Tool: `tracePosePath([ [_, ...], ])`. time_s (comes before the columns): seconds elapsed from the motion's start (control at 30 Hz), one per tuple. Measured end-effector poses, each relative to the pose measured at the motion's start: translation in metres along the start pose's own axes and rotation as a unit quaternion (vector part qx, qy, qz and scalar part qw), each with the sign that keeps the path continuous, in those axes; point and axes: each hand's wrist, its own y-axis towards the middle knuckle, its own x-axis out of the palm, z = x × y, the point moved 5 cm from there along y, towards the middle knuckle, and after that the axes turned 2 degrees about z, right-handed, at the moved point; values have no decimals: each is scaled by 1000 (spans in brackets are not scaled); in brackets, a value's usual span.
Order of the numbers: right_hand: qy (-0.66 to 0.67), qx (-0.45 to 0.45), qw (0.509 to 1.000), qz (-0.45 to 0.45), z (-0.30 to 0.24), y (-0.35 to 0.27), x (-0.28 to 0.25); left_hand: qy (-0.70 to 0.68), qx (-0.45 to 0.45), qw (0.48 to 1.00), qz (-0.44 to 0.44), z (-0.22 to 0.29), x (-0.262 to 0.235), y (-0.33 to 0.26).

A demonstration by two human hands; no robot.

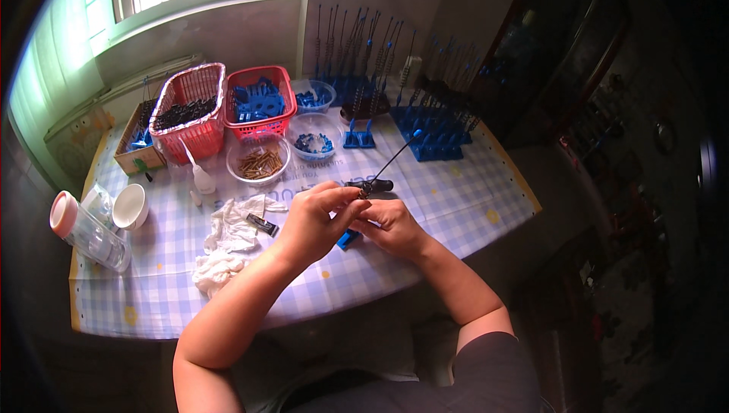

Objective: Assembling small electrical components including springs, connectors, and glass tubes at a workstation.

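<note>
Above the front middle of the table, my two hands meet at a thin dark rod with a blue tip (396, 158), which slants up to the right. My left hand (323, 214) is closed, with thumb and fingers pinching the rod near its lower end. Just right of it, my right hand (395, 227) is closed too, its fingertips close against the left ones; what they grip is hidden. A small blue piece (348, 240) shows below the fingers; whether it is held or lies on the table, I cannot tell. Behind the hands lies a black cylindrical handle (382, 185).
Blue stands with upright coiled rods (433, 136) fill the back right. Further left are a red basket (258, 128) of blue parts, a bowl of brass-coloured pins (259, 164), a white dropper bottle (203, 180), crumpled tissue (229, 229), a black tube (262, 224) and a clear bottle (99, 238).
</note>
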Motion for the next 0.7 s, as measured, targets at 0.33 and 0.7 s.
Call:
tracePosePath([
  [0.33, 5, 7, 1000, -12, 2, 1, 1, 5, -5, 1000, 8, -1, -1, 0],
  [0.7, 7, -9, 1000, -6, -2, 2, 1, -7, -14, 1000, -1, 0, -1, -1],
])
